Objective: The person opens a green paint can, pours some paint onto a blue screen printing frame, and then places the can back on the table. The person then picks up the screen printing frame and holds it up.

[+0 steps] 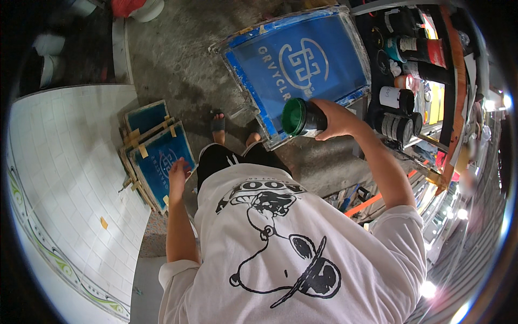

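Note:
My right hand (341, 120) is wrapped round a dark plastic tub (313, 120), its mouth turned toward the left. Green ink or paint (293, 116) coats the inside of the mouth. Behind the tub leans a large blue screen-printing frame (337, 56) with a pale emblem and lettering, its edges smeared with blue and white. Over on the left, my left hand (180, 170) hangs with loose, parted fingers and holds nothing. It is in front of a stack of smaller blue screen-printing frames (162, 154) with bits of yellow tape; whether it touches them I cannot tell.
Shelves on the right carry several dark tubs (396, 127) and jars, beside an orange-brown upright board (452, 102). A white tiled wall (70, 162) stands at the left. Underfoot is a grey concrete floor (178, 59). A red item (128, 7) lies at the top left.

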### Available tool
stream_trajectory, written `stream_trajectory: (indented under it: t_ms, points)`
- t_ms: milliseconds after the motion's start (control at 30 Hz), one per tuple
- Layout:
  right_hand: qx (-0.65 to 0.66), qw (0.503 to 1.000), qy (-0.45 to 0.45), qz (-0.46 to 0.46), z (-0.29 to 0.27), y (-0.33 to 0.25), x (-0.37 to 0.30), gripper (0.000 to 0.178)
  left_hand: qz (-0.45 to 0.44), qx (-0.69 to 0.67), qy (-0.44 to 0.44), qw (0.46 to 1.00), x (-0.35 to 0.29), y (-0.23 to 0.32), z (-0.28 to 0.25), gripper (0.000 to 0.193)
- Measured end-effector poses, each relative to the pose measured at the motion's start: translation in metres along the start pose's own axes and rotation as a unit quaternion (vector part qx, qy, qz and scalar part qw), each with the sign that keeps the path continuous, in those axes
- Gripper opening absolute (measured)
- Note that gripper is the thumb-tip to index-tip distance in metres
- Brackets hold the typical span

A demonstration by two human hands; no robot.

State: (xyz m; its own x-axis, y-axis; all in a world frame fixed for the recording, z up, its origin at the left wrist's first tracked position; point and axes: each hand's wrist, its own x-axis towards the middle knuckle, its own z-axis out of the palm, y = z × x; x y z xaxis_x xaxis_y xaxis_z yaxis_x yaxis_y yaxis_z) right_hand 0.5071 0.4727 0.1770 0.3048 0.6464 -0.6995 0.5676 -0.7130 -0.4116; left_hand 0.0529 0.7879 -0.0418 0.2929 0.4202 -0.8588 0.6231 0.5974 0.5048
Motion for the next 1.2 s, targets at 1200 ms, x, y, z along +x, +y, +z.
stream_trajectory:
  t_ms: [1200]
  points:
    - [-0.025,0.998,-0.056,-0.026,-0.018,-0.018,0.033,0.103,-0.147,-0.057,0.06,0.986,-0.01,-0.108,-0.054,0.047]
